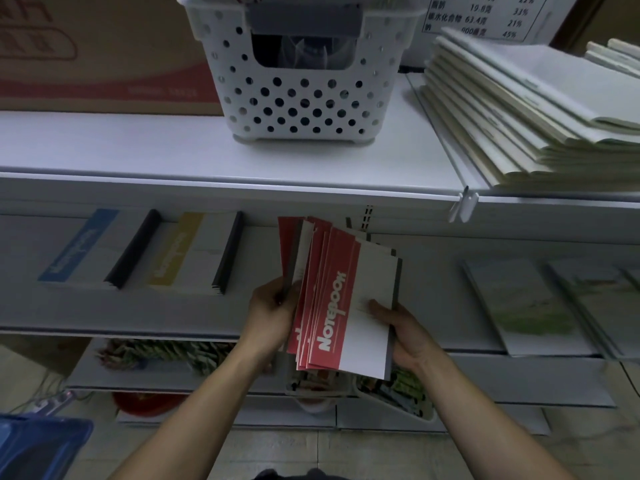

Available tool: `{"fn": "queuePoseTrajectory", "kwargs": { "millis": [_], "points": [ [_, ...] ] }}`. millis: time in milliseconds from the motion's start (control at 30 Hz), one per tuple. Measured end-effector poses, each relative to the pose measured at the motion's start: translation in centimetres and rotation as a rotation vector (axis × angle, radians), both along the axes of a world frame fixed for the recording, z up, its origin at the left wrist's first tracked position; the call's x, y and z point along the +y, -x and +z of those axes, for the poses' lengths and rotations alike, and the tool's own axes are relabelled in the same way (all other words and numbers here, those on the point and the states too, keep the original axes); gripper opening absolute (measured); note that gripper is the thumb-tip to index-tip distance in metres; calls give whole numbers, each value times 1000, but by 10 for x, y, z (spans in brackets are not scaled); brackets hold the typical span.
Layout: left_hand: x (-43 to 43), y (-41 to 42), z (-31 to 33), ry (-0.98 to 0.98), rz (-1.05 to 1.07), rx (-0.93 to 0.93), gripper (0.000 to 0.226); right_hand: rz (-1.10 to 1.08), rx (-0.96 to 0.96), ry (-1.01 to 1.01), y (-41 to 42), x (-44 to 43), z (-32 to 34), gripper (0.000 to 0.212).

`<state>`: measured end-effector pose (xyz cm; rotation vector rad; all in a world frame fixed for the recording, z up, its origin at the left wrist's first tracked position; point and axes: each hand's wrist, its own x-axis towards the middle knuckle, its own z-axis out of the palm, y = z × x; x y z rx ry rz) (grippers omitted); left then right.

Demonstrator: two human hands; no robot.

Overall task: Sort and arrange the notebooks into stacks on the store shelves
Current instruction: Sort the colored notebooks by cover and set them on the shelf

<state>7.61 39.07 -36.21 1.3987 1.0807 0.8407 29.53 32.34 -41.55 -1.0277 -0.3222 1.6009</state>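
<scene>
I hold a fanned bundle of several red-and-white notebooks (pixel 341 303) marked "NOTEBOOK" above the middle shelf (pixel 207 313). My left hand (pixel 272 311) grips the bundle's left edge, fingers curled round it. My right hand (pixel 407 332) holds the right edge, thumb on the top white cover. On the same shelf to the left lie a stack of blue-striped notebooks (pixel 83 251) and a stack of yellow-striped notebooks (pixel 187 254), both flat with dark spines.
A white perforated basket (pixel 294 98) stands on the upper shelf (pixel 138 147), with a tall stack of pale notebooks (pixel 526 109) to its right. Green-patterned notebooks (pixel 526 303) lie on the middle shelf at right. A blue bin (pixel 38 445) sits at bottom left; trays of pens fill the lower shelf.
</scene>
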Motion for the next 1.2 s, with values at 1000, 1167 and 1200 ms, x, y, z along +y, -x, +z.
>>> {"fn": "queuePoseTrajectory", "kwargs": {
  "millis": [1000,1167,1200],
  "points": [
    [60,54,41,-347,-271,303,39,-65,-405,116,-21,5,1,38],
    [83,-8,90,-543,-991,1160,39,-8,-508,123,-18,8,9,37],
    [81,-24,90,-595,-1078,1278,38,5,-536,132,-17,9,12,38]
  ]
}}
